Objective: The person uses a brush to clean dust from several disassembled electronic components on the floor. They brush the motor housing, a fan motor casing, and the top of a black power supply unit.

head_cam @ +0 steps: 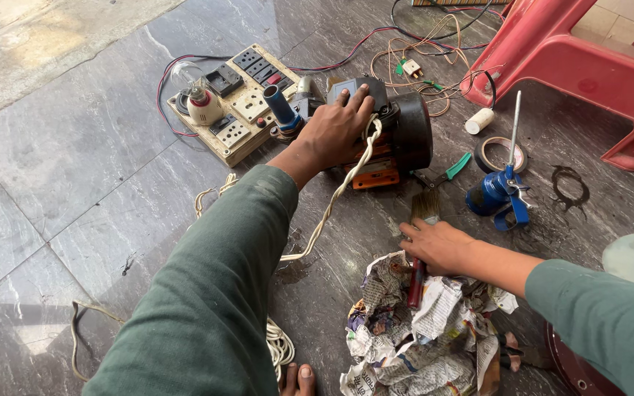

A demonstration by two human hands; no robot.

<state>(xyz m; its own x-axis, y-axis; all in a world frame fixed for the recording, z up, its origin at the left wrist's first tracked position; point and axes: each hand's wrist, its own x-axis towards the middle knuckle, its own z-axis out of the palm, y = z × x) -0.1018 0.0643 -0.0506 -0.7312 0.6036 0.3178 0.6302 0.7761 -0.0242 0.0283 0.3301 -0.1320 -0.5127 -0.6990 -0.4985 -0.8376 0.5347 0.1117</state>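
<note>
the left hand (337, 129) is lying palm-down on top of a small electric motor (387, 132) on the grey stone floor (75, 183), fingers spread loosely over the dark housing and not closed round anything. a pale cord (335, 194) is running from just under that hand back toward the person, crossing below the wrist and trailing down to a coil near a bare toe. just beyond the fingertips of this hand a blue-tipped tool (280, 106) is leaning against the motor, and further out on the same side a wooden switchboard (240, 110) is sitting with a glass bulb (185, 77) fixed at its far corner.

the right hand (438, 246) is closing round a paintbrush (420, 249) — the bristles are sticking out ahead of the knuckles, toward the motor, while the red handle is running back under the palm onto crumpled newspaper (420, 330). ahead of this hand, green-handled pliers (445, 172) are lying just beside the motor. out past its thumb side a blue tool with a metal rod (500, 187) is standing, touching a roll of tape (500, 154) — a white cylinder (480, 121) is sitting a little further off, near a red plastic stool (574, 66).
</note>
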